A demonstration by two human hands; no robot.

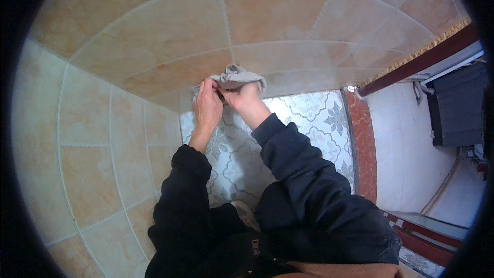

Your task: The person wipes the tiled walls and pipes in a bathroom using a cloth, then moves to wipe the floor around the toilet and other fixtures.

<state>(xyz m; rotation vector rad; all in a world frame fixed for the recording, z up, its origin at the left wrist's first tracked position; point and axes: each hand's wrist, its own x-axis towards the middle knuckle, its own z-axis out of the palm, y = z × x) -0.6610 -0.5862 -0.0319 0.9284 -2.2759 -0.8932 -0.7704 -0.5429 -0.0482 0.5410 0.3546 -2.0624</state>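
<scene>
Grey cloth (240,76) lies near 12 o'clock, by the glossy tiled wall (278,10), long axis roughly 9-to-3, a soft, crumpled peak toward 12. Left hand (208,107): fingers curled, touching its 9 o'clock side; grip unclear. Right hand (247,102): fingers tucked under folds; I cannot tell their closure.

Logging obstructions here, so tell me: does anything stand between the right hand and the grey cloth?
Nothing visible does: the grey cloth touches the right hand, its folds hiding part of that hand. The left hand is close by, at the cloth's left.
</scene>
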